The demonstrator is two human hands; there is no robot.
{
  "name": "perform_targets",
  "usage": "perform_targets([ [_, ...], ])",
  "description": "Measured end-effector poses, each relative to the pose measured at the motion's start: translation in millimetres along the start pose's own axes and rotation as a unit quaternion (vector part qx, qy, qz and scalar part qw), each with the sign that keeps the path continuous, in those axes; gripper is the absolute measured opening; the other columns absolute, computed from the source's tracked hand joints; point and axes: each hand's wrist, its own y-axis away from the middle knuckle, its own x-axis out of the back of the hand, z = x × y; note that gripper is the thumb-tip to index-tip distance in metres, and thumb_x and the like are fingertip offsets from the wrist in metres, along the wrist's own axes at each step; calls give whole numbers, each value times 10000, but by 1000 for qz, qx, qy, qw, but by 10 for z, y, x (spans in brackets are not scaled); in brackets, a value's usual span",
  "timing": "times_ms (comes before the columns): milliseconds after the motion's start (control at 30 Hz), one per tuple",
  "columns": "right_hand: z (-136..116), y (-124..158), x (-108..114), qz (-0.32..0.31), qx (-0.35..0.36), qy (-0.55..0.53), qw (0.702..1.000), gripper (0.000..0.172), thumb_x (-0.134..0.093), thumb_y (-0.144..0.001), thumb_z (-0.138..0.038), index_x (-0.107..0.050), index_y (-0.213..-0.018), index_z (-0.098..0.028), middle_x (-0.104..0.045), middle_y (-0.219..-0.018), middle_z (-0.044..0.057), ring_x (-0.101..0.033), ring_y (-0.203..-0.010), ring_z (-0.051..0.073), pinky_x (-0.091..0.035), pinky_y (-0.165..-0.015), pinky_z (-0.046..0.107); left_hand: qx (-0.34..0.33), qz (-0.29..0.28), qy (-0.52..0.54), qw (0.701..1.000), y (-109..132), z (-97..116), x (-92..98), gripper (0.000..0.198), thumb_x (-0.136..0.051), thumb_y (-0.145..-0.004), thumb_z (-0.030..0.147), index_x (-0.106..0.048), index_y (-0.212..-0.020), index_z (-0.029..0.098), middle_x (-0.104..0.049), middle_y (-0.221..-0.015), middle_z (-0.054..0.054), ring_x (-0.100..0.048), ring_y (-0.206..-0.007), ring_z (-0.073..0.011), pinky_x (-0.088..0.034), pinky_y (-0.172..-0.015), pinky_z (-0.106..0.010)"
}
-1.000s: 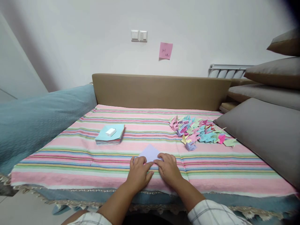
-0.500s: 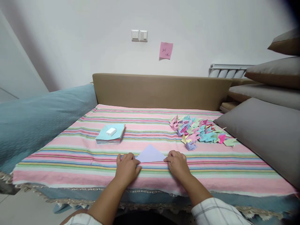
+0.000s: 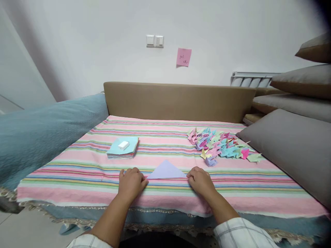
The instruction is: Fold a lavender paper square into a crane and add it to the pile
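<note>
A lavender paper (image 3: 167,171) folded into a flat triangle lies on the striped cloth (image 3: 232,193) near the front edge. My left hand (image 3: 130,181) rests at the triangle's left corner, fingers curled and pressed down on that tip. At the right corner my right hand (image 3: 201,181) does the same, knuckles bent, fingertips on the paper's end. Both hands lie flat against the cloth along the triangle's long bottom edge.
A stack of coloured paper squares (image 3: 122,148) with a small white object (image 3: 123,145) on top sits back left. A heap of folded paper cranes (image 3: 219,146) lies back right. Grey cushions (image 3: 292,148) rise at the right, a teal blanket (image 3: 43,134) at the left.
My hands were together over the middle of the folded paper; they have slid apart along its bottom edge to the two outer corners, and the triangle now shows fully.
</note>
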Motion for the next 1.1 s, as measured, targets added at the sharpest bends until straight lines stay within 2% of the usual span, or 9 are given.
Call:
perform_targets([
  [100, -32, 5, -29, 15, 8, -36, 999, 203, -526, -785, -237, -671, -923, -203, -625, -940, 47, -540, -928, 196, -342, -805, 287, 9, 8, 26, 1000, -17, 23, -20, 256, -575, -765, 433, -674, -885, 230, -641, -952, -56, -548, -954, -253, -275, -965, -475],
  [167, -49, 2, -68, 19, 16, -50, 998, 285, -547, -791, -305, -642, -1038, -198, -617, -997, 62, -532, -969, 210, -352, -827, 294, 3, 0, 47, 999, -27, 55, -53, 317, -577, -768, 444, -650, -1002, 244, -637, -983, -55, -550, -961, -249, -316, -929, -430],
  [233, -60, -4, -108, 15, 22, -48, 998, 332, -563, -787, -327, -631, -1088, -204, -610, -997, 69, -530, -970, 217, -363, -828, 301, -10, -10, 56, 998, -38, 87, -95, 309, -574, -777, 430, -653, -1025, 264, -634, -977, -50, -552, -959, -249, -335, -897, -407],
  [433, -55, -20, -157, 18, 33, -55, 998, 263, -579, -781, -306, -668, -1014, -223, -604, -926, 60, -541, -914, 210, -383, -802, 299, -18, -3, 79, 997, -71, 127, -199, 236, -592, -775, 360, -681, -969, 261, -635, -945, -39, -559, -934, -229, -354, -854, -362],
  [600, -37, -33, -180, 42, 48, -85, 994, 202, -599, -757, -248, -660, -946, -214, -609, -937, 57, -544, -912, 210, -388, -810, 303, -7, 6, 101, 995, -88, 111, -236, 331, -611, -752, 342, -649, -1071, 263, -634, -947, -38, -561, -938, -227, -367, -834, -345],
  [733, -32, -47, -204, 62, 62, -112, 990, 125, -586, -736, -184, -622, -854, -207, -613, -905, 43, -548, -890, 202, -391, -786, 299, -8, 5, 104, 995, -94, 111, -251, 307, -599, -757, 346, -659, -1049, 273, -635, -918, -34, -564, -931, -231, -367, -839, -353],
  [833, -30, -52, -222, 69, 73, -124, 987, 69, -573, -727, -151, -582, -772, -204, -603, -858, 31, -544, -855, 193, -389, -751, 289, -1, 15, 116, 993, -92, 116, -260, 369, -610, -747, 323, -620, -1109, 252, -640, -971, -40, -562, -958, -231, -363, -859, -353],
  [933, -27, -48, -241, 70, 98, -123, 985, 88, -548, -725, -116, -559, -716, -204, -586, -829, 24, -532, -833, 185, -381, -741, 284, -1, 28, 126, 992, -90, 121, -269, 375, -616, -746, 295, -604, -1117, 245, -640, -992, -40, -563, -962, -225, -359, -870, -355],
  [1100, -37, -17, -247, 73, 135, -106, 982, 206, -485, -694, -27, -574, -735, -208, -581, -860, 18, -514, -855, 175, -360, -777, 290, -18, 60, 147, 987, -89, 130, -307, 246, -633, -732, 248, -634, -977, 241, -629, -949, -27, -562, -921, -223, -367, -859, -369],
])
